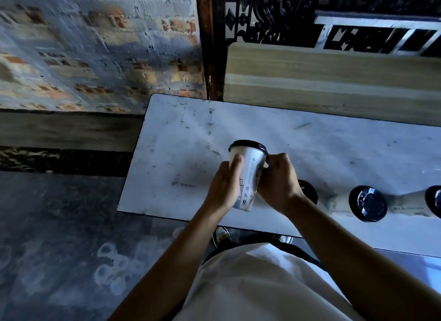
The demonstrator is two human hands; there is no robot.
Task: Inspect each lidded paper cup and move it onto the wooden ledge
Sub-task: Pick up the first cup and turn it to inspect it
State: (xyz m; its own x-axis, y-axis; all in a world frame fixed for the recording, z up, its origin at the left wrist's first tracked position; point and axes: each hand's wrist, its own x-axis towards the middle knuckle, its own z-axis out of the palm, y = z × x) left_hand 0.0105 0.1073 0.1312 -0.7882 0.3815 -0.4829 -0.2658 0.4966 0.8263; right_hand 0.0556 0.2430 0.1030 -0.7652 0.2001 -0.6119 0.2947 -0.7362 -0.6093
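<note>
Dim and blue-tinted overall; brightest on the bench [310, 139] toward 3 o'clock, soft motion blur on the brick wall [95, 46] at 10 o'clock, wide-angle bending at edges.

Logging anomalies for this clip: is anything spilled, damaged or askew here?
No spill or damage shows. The held cup is tilted, lid on, gripped by the left hand and right hand for inspection. The table is scuffed. The ledge holds no cups.

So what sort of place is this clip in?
Probably a café or its terrace: a whitewashed brick wall, a scuffed white marble-look table, black ornate iron grille, and black-lidded white paper takeaway cups.
</note>
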